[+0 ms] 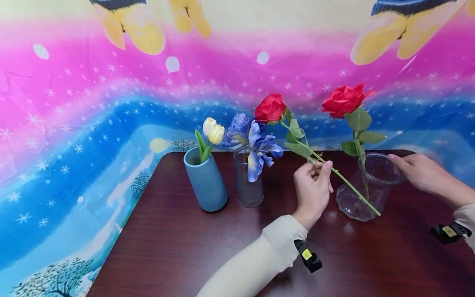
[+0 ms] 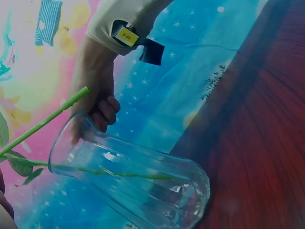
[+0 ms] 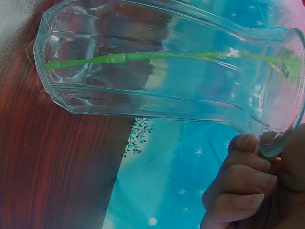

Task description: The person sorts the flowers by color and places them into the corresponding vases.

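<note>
My left hand pinches the stem of a red rose between thumb and fingers. Its bloom leans up to the left, and the bare stem end slants down to the right across the front of a clear glass vase. With thumb and curled fingers, my right hand grips the rim of that vase, as the right wrist view shows up close. Inside the vase stands a second red rose, its stem reaching toward the faceted base. The held stem's cut end shows near the vase mouth in the left wrist view.
Left of the hands, a clear cylinder vase holds a blue iris. Beside it, a blue-grey vase carries white tulips. All stand on a dark wooden table before a colourful printed cloth backdrop.
</note>
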Tool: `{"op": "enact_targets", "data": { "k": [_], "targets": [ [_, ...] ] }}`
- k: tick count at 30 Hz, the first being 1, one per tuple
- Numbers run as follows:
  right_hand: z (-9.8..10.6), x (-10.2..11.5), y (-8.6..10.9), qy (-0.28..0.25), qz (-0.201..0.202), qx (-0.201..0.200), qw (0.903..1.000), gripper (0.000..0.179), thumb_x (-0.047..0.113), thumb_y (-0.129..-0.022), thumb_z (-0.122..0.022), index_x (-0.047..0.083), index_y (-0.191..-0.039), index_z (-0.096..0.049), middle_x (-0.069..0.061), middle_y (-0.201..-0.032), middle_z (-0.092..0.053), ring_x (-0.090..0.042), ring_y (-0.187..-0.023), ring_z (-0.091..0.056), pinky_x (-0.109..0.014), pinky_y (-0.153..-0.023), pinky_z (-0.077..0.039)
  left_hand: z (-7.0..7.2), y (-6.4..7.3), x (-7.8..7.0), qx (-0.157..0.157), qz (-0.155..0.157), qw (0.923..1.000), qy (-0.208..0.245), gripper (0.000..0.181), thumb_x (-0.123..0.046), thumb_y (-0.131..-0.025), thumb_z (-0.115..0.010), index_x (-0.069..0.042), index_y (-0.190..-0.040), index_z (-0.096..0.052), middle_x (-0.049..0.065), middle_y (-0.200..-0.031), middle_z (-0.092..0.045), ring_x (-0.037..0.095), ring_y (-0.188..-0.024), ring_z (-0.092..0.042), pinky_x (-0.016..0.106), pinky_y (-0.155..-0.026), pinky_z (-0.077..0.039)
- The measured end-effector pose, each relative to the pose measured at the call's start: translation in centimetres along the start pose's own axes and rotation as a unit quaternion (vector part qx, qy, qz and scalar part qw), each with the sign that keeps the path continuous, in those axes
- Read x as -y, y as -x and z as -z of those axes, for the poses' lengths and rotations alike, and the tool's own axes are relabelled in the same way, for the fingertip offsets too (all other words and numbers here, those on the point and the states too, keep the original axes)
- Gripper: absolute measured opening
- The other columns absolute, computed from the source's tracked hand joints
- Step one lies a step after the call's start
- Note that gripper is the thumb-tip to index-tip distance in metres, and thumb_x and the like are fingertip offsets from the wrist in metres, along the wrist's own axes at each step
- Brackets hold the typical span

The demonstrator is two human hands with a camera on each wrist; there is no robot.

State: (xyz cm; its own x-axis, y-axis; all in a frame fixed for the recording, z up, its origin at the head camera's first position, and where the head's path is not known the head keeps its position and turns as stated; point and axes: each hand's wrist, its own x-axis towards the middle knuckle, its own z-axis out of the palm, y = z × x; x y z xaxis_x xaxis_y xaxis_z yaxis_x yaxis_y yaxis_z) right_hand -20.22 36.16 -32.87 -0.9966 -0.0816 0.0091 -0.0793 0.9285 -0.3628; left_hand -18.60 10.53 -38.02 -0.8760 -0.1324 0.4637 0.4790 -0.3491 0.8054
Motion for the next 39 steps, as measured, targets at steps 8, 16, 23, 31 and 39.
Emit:
{"op": "enact_targets", "data": {
  "k": [8,16,23,31,39],
  "targets": [
    [0.2,-0.2,0.0,-0.006,0.008,0.006,0.9999,0.057,0.034,-0.112,-0.027,0.005,-0.076,-0.062,0.001,-0.061,-0.040,-0.012,-0.054,-0.035,-0.030,-0.056,-0.030,-0.6,-0.9,-0.1,-0.005,-0.014,0.9998,-0.013,0.027,-0.012,-0.098,-0.065,0.011,-0.085,-0.061,0.029,-0.062,-0.057,0.023,-0.035,-0.049,0.028,-0.038,-0.048],
    [0.3,-0.1,0.0,-0.007,0.003,0.013,0.9999,0.060,0.035,-0.112,-0.026,0.004,-0.076,-0.062,0.001,-0.060,-0.040,-0.013,-0.053,-0.035,-0.030,-0.056,-0.031,-1.3,-1.8,-1.0,0.007,-0.025,0.9978,-0.060,0.027,-0.018,-0.100,-0.065,0.006,-0.087,-0.065,0.023,-0.065,-0.061,0.009,-0.039,-0.050,0.023,-0.042,-0.049],
    [0.2,-0.1,0.1,-0.008,0.002,0.014,0.9999,0.059,0.037,-0.112,-0.026,0.010,-0.066,-0.053,0.003,-0.058,-0.036,-0.012,-0.052,-0.033,-0.030,-0.056,-0.029,-1.7,-2.7,-1.2,0.011,-0.039,0.9956,-0.085,0.025,-0.019,-0.100,-0.064,0.004,-0.089,-0.066,0.021,-0.065,-0.062,-0.004,-0.042,-0.047,0.021,-0.043,-0.048],
    [0.2,0.1,0.2,-0.005,-0.002,0.016,0.9999,0.058,0.039,-0.111,-0.026,0.013,-0.062,-0.044,0.004,-0.057,-0.033,-0.011,-0.050,-0.031,-0.030,-0.055,-0.028,-2.0,-3.5,-1.6,0.012,-0.055,0.9933,-0.101,0.023,-0.019,-0.100,-0.065,0.003,-0.091,-0.066,0.021,-0.068,-0.064,-0.004,-0.043,-0.047,0.017,-0.045,-0.048],
    [0.3,0.2,0.2,0.002,-0.007,0.026,0.9996,0.058,0.039,-0.112,-0.024,0.014,-0.062,-0.042,0.004,-0.056,-0.033,-0.012,-0.051,-0.032,-0.031,-0.057,-0.029,-2.5,-4.4,-2.2,0.014,-0.087,0.9855,-0.145,0.020,-0.018,-0.099,-0.066,0.000,-0.091,-0.068,0.016,-0.068,-0.066,-0.003,-0.051,-0.050,0.011,-0.054,-0.046]
  ]
}}
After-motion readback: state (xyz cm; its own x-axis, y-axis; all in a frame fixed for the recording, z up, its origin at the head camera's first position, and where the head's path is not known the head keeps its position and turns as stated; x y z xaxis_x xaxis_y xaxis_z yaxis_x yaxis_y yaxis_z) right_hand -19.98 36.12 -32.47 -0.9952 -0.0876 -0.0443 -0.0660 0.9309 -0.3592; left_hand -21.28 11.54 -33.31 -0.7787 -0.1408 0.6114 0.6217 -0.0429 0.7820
